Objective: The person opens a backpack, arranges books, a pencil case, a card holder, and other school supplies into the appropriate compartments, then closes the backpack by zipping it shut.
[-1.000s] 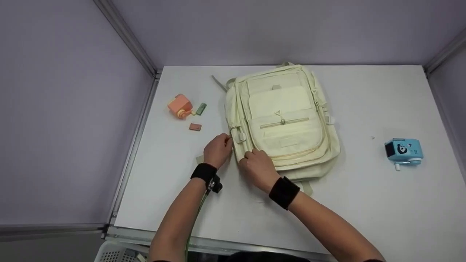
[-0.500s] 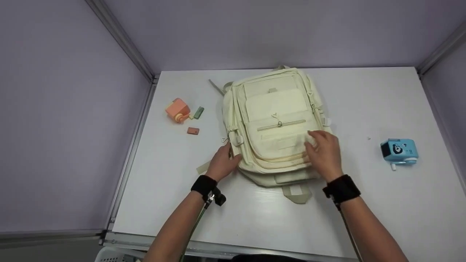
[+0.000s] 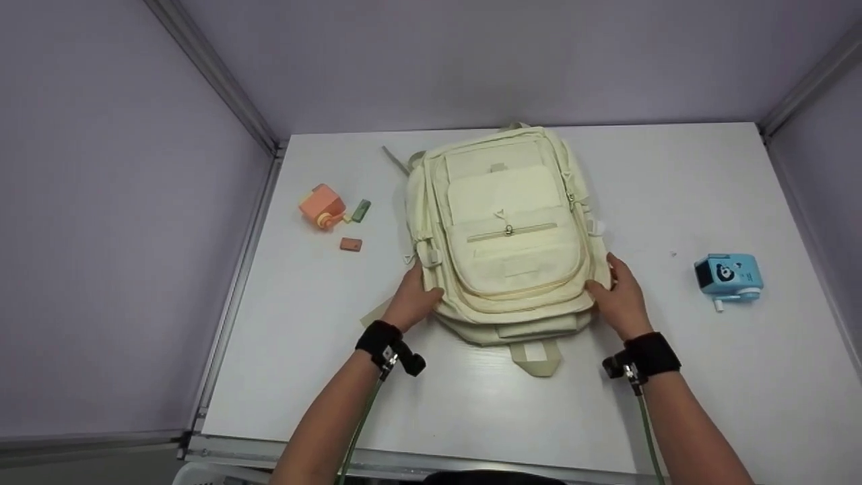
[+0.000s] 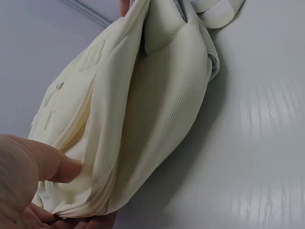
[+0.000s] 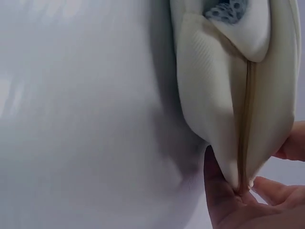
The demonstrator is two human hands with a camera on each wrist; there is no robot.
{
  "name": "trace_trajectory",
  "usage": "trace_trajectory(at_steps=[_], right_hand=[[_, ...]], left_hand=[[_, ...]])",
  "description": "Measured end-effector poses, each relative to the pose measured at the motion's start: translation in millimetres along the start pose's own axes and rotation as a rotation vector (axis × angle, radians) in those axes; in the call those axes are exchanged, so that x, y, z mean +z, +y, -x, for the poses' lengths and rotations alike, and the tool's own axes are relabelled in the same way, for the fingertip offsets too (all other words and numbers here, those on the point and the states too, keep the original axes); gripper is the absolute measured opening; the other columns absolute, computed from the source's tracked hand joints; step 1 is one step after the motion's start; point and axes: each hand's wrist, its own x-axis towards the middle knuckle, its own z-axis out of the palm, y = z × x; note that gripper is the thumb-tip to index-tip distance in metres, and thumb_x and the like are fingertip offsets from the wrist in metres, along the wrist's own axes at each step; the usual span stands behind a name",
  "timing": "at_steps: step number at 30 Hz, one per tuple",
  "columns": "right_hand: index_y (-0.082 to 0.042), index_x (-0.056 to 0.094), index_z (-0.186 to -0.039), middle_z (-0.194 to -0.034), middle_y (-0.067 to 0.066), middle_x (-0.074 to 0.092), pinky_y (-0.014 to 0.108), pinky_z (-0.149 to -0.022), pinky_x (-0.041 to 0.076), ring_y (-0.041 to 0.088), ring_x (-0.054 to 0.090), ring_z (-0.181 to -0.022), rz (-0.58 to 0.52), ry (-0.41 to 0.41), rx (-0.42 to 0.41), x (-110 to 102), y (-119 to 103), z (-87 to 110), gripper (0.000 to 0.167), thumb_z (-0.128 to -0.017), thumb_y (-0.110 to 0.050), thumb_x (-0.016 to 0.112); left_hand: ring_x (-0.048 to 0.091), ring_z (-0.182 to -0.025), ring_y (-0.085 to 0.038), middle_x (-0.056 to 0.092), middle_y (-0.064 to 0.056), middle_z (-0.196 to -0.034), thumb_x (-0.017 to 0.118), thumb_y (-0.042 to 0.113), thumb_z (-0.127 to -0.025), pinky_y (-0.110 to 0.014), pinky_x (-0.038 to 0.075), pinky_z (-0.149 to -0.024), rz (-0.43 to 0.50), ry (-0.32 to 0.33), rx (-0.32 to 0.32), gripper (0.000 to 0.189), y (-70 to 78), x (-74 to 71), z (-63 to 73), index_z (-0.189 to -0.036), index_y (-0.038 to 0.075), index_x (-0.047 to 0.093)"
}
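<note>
A cream backpack (image 3: 515, 202) lies front side up on the white table, its top toward the back wall. At its lower left corner my left hand (image 3: 412, 301) grips the side, thumb on top and fingers tucked beneath, as the left wrist view shows with the thumb (image 4: 62, 164) pressing the fabric. My right hand (image 3: 621, 300) holds the lower right corner in the same way. In the right wrist view the fingers (image 5: 221, 195) wrap under that corner beside a brown zip (image 5: 248, 119). A strap loop (image 3: 539, 360) sticks out below the bag.
An orange crank pencil sharpener (image 3: 323, 205), a green eraser (image 3: 361, 211) and a reddish-brown eraser (image 3: 351, 244) lie left of the backpack. To the right stands a blue sharpener (image 3: 728, 276) with a panda picture. A white basket (image 3: 219, 473) sits below the table's front edge.
My right hand has moved from the bag's lower left side across to its lower right corner and taken hold there. The left hand has shifted slightly down and now grips the left corner.
</note>
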Motion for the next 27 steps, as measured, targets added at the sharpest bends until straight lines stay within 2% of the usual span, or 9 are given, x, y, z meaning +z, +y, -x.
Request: trace_trajectory(at_steps=[3,8,11,15,18,20,23,25,27], right_hand=[[-0.004,0.008,-0.164,-0.154,0.032,0.032,0.041,-0.098,0.044,0.038,0.044,-0.13,0.022,-0.015,-0.016,4.2,3.1,4.8,0.081,-0.104,-0.023,0.059],[-0.001,0.005,-0.163,-0.161,0.031,0.02,0.05,-0.11,0.035,0.04,0.033,-0.141,0.04,-0.03,-0.042,15.6,6.3,14.6,0.085,-0.103,-0.022,0.06],[0.001,0.002,-0.162,-0.162,0.032,0.015,0.052,-0.114,0.031,0.041,0.028,-0.144,0.044,-0.044,-0.046,23.0,7.1,20.9,0.087,-0.103,-0.023,0.061],[0.003,0.0,-0.161,-0.162,0.034,0.012,0.052,-0.117,0.026,0.041,0.023,-0.147,0.058,-0.047,-0.049,27.5,7.9,26.7,0.09,-0.103,-0.026,0.062],[0.004,0.001,-0.161,-0.163,0.034,0.011,0.053,-0.118,0.023,0.041,0.02,-0.149,0.07,-0.042,-0.049,25.5,9.1,28.4,0.091,-0.103,-0.029,0.062],[0.004,0.002,-0.161,-0.162,0.034,0.012,0.053,-0.117,0.025,0.042,0.022,-0.148,0.075,-0.044,-0.045,22.8,9.3,29.0,0.092,-0.102,-0.031,0.063],[0.005,0.005,-0.161,-0.161,0.035,0.018,0.054,-0.116,0.027,0.043,0.025,-0.147,0.103,-0.046,-0.039,18.6,10.1,28.4,0.093,-0.101,-0.035,0.063],[0.007,0.007,-0.16,-0.159,0.036,0.021,0.056,-0.116,0.027,0.044,0.027,-0.146,0.124,-0.051,-0.038,16.8,10.1,27.5,0.094,-0.101,-0.038,0.064],[0.008,0.008,-0.16,-0.159,0.036,0.021,0.057,-0.116,0.026,0.045,0.025,-0.147,0.143,-0.06,-0.039,16.2,10.0,26.0,0.094,-0.1,-0.039,0.064]], left_hand=[[0.026,-0.149,-0.017,0.021,-0.009,-0.168,0.053,-0.007,-0.091,-0.031,0.025,-0.118,-0.046,0.02,-0.009,0.089,0.5,-3.9,-4.0,-0.165,0.012,0.008],[0.024,-0.15,-0.019,0.021,-0.012,-0.167,0.047,-0.011,-0.087,-0.033,0.025,-0.118,-0.065,0.034,-0.018,0.09,-2.5,-12.5,-7.7,-0.165,0.01,0.007],[0.021,-0.152,-0.022,0.019,-0.015,-0.168,0.046,-0.009,-0.088,-0.036,0.023,-0.119,-0.083,0.051,-0.057,0.087,-4.1,-17.2,-8.7,-0.164,0.007,0.008],[0.014,-0.154,-0.028,0.014,-0.021,-0.168,0.047,0.001,-0.093,-0.04,0.018,-0.122,-0.177,0.068,-0.145,0.082,-1.6,-18.5,-9.3,-0.163,0.0,0.004],[0.019,-0.152,-0.034,0.014,-0.026,-0.166,0.049,0.006,-0.094,-0.043,0.023,-0.12,-0.307,0.081,-0.164,0.083,7.3,-12.9,-8.3,-0.161,-0.004,0.001],[0.024,-0.15,-0.038,0.014,-0.027,-0.166,0.051,0.006,-0.095,-0.045,0.028,-0.118,-0.431,0.1,-0.139,0.083,17.2,-5.7,-6.9,-0.161,-0.005,0.002],[0.025,-0.149,-0.042,0.017,-0.027,-0.165,0.054,0.007,-0.096,-0.046,0.027,-0.119,-0.639,0.114,-0.034,0.08,36.4,9.1,-5.5,-0.16,-0.007,0.009],[0.018,-0.152,-0.041,0.017,-0.026,-0.166,0.055,0.01,-0.098,-0.045,0.018,-0.122,-0.749,0.074,0.044,0.076,50.9,21.7,-5.2,-0.16,-0.006,0.014],[0.013,-0.154,-0.039,0.018,-0.024,-0.166,0.055,0.014,-0.1,-0.043,0.01,-0.124,-0.827,0.002,0.119,0.073,65.7,36.5,-6.2,-0.16,-0.006,0.017]])
